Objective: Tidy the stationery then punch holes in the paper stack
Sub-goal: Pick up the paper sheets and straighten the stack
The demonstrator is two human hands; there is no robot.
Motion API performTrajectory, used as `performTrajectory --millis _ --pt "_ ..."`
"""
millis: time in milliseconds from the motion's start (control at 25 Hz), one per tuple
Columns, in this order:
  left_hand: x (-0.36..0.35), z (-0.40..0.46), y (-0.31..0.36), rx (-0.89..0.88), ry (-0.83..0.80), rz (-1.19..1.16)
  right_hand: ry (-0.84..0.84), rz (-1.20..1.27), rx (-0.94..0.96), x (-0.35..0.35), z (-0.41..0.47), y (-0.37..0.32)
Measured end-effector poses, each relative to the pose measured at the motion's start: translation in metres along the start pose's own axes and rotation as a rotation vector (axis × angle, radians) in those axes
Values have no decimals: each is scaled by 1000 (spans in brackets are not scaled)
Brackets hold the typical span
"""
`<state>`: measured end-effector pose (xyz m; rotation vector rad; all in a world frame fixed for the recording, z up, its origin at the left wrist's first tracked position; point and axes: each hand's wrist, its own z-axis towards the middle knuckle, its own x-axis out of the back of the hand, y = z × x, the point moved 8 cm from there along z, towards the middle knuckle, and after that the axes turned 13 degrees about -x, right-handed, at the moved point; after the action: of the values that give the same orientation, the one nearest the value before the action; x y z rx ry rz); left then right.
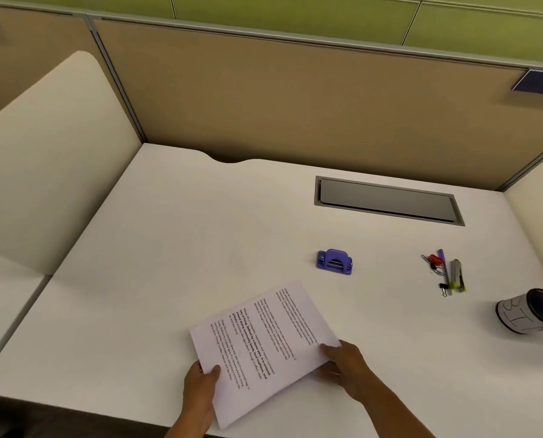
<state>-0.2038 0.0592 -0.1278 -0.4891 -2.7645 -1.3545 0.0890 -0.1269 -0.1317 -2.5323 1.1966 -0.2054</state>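
White paper stack (264, 346): printed sheets, turned at a slant, at about 6 o'clock on the tabletop (175, 248), near its front edge; the far corner points toward 1 o'clock, at the hole punch.
Left hand (200, 390): at 7 o'clock of the stack; the thumb lies on top of the near-left edge, the other fingers are hidden under the sheets, so it pinches the stack there.
Right hand (347, 366): at 4 o'clock of the stack, gripping its right-hand corner; the thumb tip rests on the top sheet, the rest of the fingers curl below the edge.
Stack relative to fingers: held between the two hands, its printed middle bare; whether its far part rests on the tabletop or is lifted, I cannot tell.
Hole punch (334, 262): purple, standing alone at 1 o'clock of the stack, apart from it.
Loose stationery (445, 273): a small heap at 2 o'clock, well apart from the punch; a purple pen, a grey cutter with a yellow-green part, a red piece and some clips, lying close together.
Pen cup (530, 312): dark mesh with a pale wrap, tipped on its side at 3 o'clock, mouth toward the right edge.
Cable hatch (387, 200): grey, set flush in the tabletop at 1 o'clock, beyond the punch.
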Motion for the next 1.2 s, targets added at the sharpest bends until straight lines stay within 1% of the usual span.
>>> performTrajectory --millis 80,160,280,440,480,520,600,640,680,720,800,880,1000,1080,1200 --pt "-7 -7 -8 39 23 -61 -12 208 -22 -3 -1 13" --pt "-17 -15 -18 69 31 -108 -8 317 -45 -11 -2 27" --pt "-35 -28 -33 107 20 -183 22 289 -95 -28 -6 49" --pt "-49 -43 -46 138 -53 -157 -9 254 -102 -46 -15 63" --pt "-48 -45 -45 138 -63 -182 -6 243 -96 -45 -16 63" --pt "-47 -46 -42 146 -61 -226 -4 225 -91 -43 -17 62" --pt "-30 -41 -33 156 24 -276 -6 170 -90 -36 -16 59" --pt "-17 -35 -27 132 68 -242 -3 138 -94 -33 -15 57" --pt "-7 -29 -18 89 60 -151 3 106 -99 -29 -14 56" --pt "-4 -22 -7 33 -2 -4 4 73 -102 -26 -13 54" --pt "-17 -6 14 -69 -211 318 -19 25 -103 -24 -11 48" --pt "-43 7 35 -157 -387 489 -42 -4 -94 -23 -12 39" --pt "-75 24 59 -225 -517 596 -17 -127 -76 -20 -16 26" --pt "-92 30 65 -257 -537 603 4 -223 -72 -18 -16 19" --pt "-105 29 67 -313 -513 631 20 -317 -60 -19 -16 10"
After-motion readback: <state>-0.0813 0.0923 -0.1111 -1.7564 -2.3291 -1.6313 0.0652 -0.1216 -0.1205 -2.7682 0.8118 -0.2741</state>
